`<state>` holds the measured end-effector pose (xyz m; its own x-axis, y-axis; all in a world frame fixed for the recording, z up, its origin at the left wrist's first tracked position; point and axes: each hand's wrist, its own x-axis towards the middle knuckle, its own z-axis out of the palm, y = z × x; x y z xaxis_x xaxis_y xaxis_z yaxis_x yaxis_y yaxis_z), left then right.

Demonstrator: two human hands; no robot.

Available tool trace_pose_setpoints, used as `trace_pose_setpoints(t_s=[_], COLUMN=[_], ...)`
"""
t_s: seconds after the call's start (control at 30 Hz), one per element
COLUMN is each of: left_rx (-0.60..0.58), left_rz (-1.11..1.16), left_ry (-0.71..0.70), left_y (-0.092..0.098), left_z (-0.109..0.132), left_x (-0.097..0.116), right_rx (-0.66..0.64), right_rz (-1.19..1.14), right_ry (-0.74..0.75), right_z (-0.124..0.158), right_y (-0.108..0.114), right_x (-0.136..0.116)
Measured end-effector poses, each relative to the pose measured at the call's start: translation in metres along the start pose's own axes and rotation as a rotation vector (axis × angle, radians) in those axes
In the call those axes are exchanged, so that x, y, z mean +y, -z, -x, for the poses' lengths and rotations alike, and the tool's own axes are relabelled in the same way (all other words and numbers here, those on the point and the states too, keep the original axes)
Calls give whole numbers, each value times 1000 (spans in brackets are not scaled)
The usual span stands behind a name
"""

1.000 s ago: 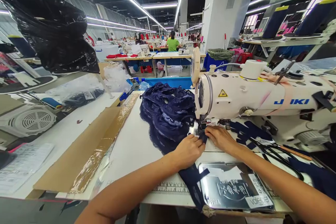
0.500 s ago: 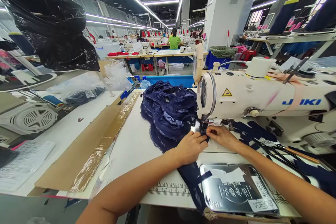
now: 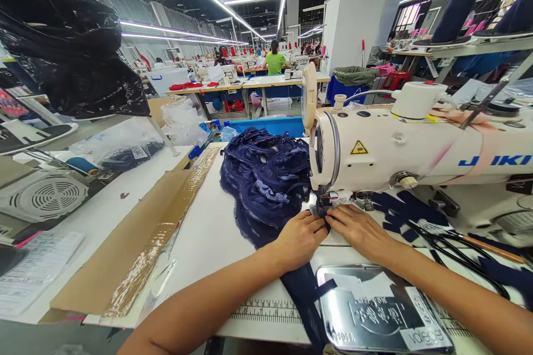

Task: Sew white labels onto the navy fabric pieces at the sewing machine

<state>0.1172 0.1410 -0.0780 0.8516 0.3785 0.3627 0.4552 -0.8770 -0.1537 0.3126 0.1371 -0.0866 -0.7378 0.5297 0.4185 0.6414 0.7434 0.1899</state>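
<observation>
Navy lace-edged fabric [image 3: 266,177] lies heaped to the left of the sewing machine's needle area, and a strip of it hangs down over the table's front edge. My left hand [image 3: 300,237] is closed on this fabric just in front of the presser foot [image 3: 320,203], fingers bent over it. From the other side my right hand [image 3: 360,230] reaches in, its fingers stretched out close together and lying on the fabric's edge by the foot. The fingertips of both hands nearly meet. My right thumb is hidden, and so is the needle point.
The white sewing machine [image 3: 375,150] fills the right side. A metal tin [image 3: 375,310] lies near the front edge. Black scissors [image 3: 453,249] and navy fabric pieces [image 3: 403,211] are at the right. Cardboard [image 3: 137,233] covers part of the table at left. A co-worker [image 3: 275,61] sits farther back.
My right hand has gone from a pinch at the fabric to straighter, flatter fingers. My left hand stays on the fabric almost in place. The view has shifted slightly.
</observation>
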Motion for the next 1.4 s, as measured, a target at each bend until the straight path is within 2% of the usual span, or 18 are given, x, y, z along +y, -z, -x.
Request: trace_pose_setpoints(t_s=[0.27, 0.67, 1.03, 1.27, 1.4], left_rx=[-63, -63, -113, -77, -82], left_rz=[-89, -158, -155, -142, -81], left_ry=[80, 134, 163, 165, 128], left_y=[-3, -6, -3, -4, -2], left_z=[-14, -19, -28, -26, -19], left_x=[6, 8, 3, 4, -3], right_rx=[-70, -57, -51, -24, -3], right_rz=[93, 179, 130, 159, 116], right_ry=[-34, 46, -86, -107, -135], right_z=[11, 3, 8, 2, 1], right_y=[-13, 0, -12, -7, -7], right_x=[21, 25, 26, 25, 23])
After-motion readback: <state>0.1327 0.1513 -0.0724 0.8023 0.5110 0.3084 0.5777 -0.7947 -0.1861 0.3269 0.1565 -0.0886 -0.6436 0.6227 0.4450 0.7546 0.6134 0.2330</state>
